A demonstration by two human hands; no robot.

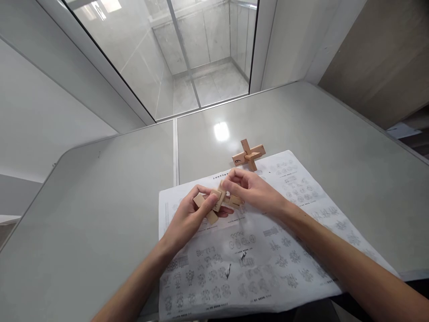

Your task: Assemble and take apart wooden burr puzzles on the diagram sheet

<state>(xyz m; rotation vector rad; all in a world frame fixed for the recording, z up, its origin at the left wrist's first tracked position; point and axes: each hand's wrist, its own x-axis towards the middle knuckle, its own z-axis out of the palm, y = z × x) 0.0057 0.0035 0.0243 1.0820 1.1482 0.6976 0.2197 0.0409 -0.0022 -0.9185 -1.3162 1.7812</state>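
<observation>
Both hands meet above the printed sheet (254, 264), which lies on the bench (100, 214) and reaches its near edge. The left hand (187, 217) is curled around a cluster of wooden blocks (214, 203), with its fingers wrapped under and its thumb on top. The right hand (254, 190) pinches the right end of the same cluster with bent fingertips, so both hands grip the blocks, held just over the sheet's far-left part. How many blocks make up the cluster cannot be told, since the fingers hide much of it. A finished wooden cross (248, 155) stands at the sheet's far edge, apart from the hands, toward the bench's far side. The sheet is covered in rows of small diagrams.
</observation>
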